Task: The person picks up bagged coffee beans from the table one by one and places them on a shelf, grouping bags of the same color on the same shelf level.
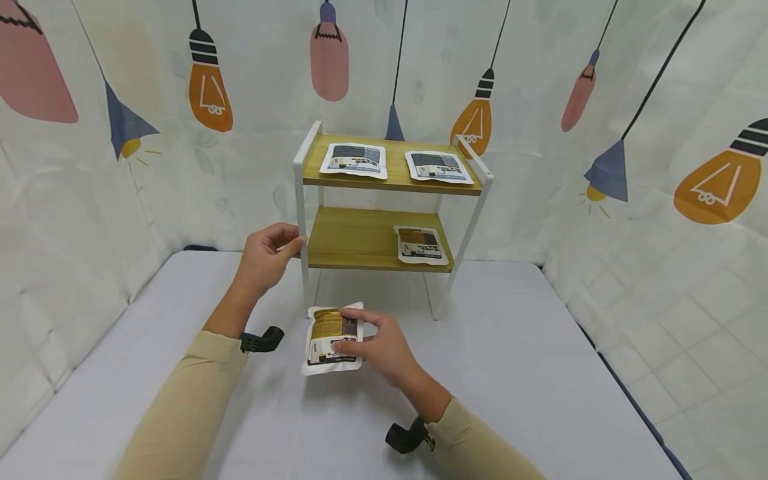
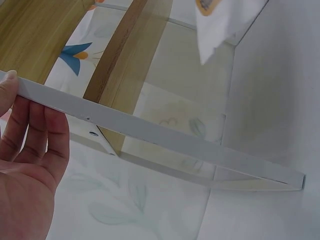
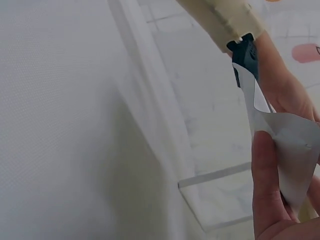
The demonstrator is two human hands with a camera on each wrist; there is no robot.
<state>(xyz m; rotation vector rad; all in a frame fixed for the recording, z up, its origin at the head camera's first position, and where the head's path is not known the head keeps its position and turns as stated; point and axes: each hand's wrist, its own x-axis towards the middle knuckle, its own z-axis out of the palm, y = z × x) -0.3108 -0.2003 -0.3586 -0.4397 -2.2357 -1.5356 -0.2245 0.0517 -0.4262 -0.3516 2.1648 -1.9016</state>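
A small two-tier shelf rack with white posts and wooden boards [image 1: 360, 237] stands on the table. My left hand [image 1: 267, 257] pinches its front left post [image 2: 150, 130], thumb on one side and fingers on the other. Low in front of the rack, my right hand [image 1: 381, 347] holds a white pouch with gold and brown print [image 1: 330, 337] by its right side. The pouch's pale back [image 3: 297, 150] faces the right wrist camera. One similar brown pouch [image 1: 421, 245] lies at the right of the lower board. Two blue-printed pouches [image 1: 355, 160] lie apart on the top board.
White cloth covers the table [image 1: 510, 373]. Behind and at both sides hang pale curtains [image 1: 258, 160] printed with lamps and bulbs. The rack's back stands close to the rear curtain. Each wrist wears a dark band with a camera [image 1: 262, 339].
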